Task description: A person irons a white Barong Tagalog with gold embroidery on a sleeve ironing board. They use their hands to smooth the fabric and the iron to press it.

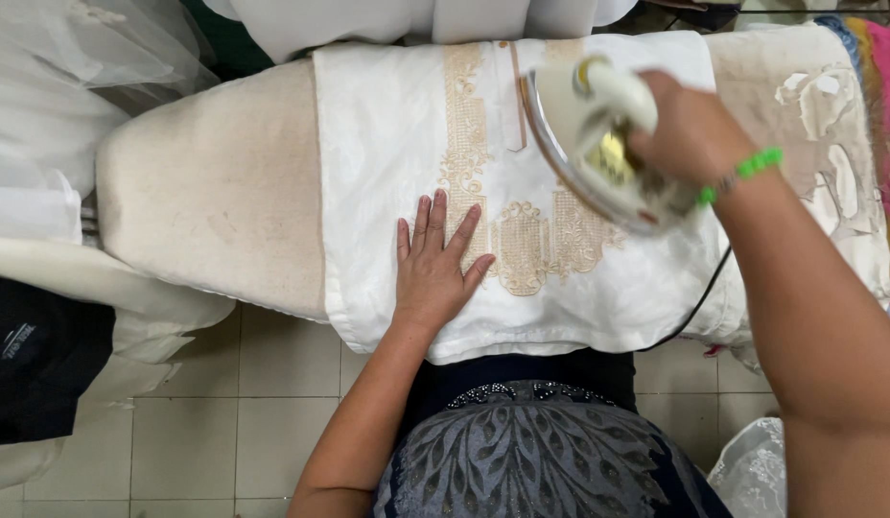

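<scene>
My left hand lies flat, fingers spread wide, pressing on the white garment just below the middle of the frame; my fingertips touch the edge of its tan embroidery. My right hand, in the upper right, is wrapped tight around the handle of a cream-coloured iron. The iron is tilted, its rim toward the cloth, over the embroidered panel and the strip of the placket. A green bead bracelet sits on my right wrist, and the iron's dark cord hangs down past the front edge of the garment.

The garment is draped across the padded ironing board, whose bare beige cover, stained in places, shows at the left; at the far right the cover is worn and torn. White sheer fabric is heaped in the upper left, a dark folded cloth lies at the lower left, and pale floor tiles show beneath the board.
</scene>
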